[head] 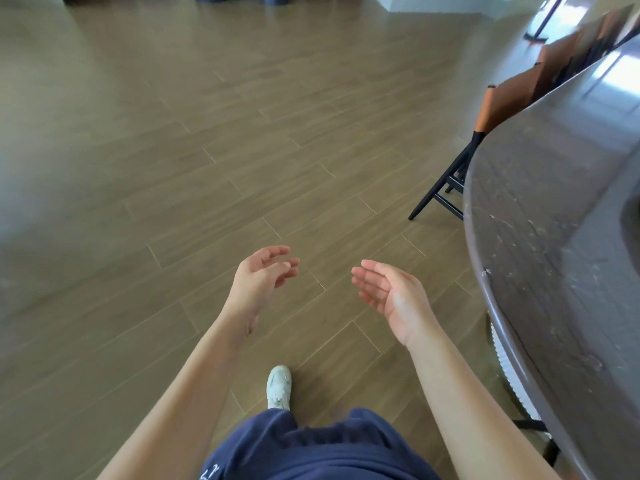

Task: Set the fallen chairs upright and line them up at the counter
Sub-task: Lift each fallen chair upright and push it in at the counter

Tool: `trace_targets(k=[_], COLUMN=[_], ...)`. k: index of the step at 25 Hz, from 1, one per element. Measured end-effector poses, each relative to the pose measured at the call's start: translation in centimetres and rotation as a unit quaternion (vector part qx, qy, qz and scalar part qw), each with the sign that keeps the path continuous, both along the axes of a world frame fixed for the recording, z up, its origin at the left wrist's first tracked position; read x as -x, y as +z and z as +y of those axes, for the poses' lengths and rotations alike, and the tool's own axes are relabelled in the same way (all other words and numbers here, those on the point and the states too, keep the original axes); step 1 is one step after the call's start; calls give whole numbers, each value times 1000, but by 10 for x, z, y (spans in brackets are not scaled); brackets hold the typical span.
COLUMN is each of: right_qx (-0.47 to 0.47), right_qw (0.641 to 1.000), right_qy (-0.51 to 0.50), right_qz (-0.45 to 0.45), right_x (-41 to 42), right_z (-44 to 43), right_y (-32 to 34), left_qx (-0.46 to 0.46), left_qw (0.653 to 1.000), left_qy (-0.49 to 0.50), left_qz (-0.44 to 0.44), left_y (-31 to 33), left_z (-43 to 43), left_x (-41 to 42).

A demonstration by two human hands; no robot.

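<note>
Both forearms reach forward over the floor [207, 150], bare and holding nothing. The left hand [258, 282] turns its palm inward, fingers loosely curled and a little apart. The right hand [389, 294] faces it, palm open, fingers nearly straight and close together. The two hands are apart.

Along the right edge, the counter [554, 220] hides most of the nearest chair [498, 109], which stands upright against its far side, showing only a tan back and slanted black legs. Behind it, other chairs [568, 60] blur into orange-brown shapes.

The counter is dark, curved and speckled, with a glossy sheen. The floor is matte wood-look planks. Below are one white shoe [279, 386] and navy shorts [311, 448].
</note>
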State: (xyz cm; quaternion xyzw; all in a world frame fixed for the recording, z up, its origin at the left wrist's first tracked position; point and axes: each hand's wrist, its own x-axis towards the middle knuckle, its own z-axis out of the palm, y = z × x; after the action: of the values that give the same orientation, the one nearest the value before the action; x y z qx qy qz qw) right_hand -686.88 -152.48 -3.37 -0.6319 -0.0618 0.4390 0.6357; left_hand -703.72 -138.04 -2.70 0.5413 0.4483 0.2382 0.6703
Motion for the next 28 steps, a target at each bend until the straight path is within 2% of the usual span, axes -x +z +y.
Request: trace_targets(k=[6,11,18,28], right_qx=[-6,-2,15,6], right_qw=[1000,1000,1000,999], right_qy=[-1,2,9,-1], right_qz=[-21,-22,8,45], right_x=[-18,-51,-78,-196], right_z=[94,138,206,328], right_y=[13,26,11,6], left_qx=[-2,13,28,29], left_qw=[999,999,999,999], left_qy=[-33,-42,-25,-40], left_qz=[-1,-5,-14,-2], left_y=[10,5,-3,0], left_z=[99,142,206,339], left_x=[-18,-34,-69,-208])
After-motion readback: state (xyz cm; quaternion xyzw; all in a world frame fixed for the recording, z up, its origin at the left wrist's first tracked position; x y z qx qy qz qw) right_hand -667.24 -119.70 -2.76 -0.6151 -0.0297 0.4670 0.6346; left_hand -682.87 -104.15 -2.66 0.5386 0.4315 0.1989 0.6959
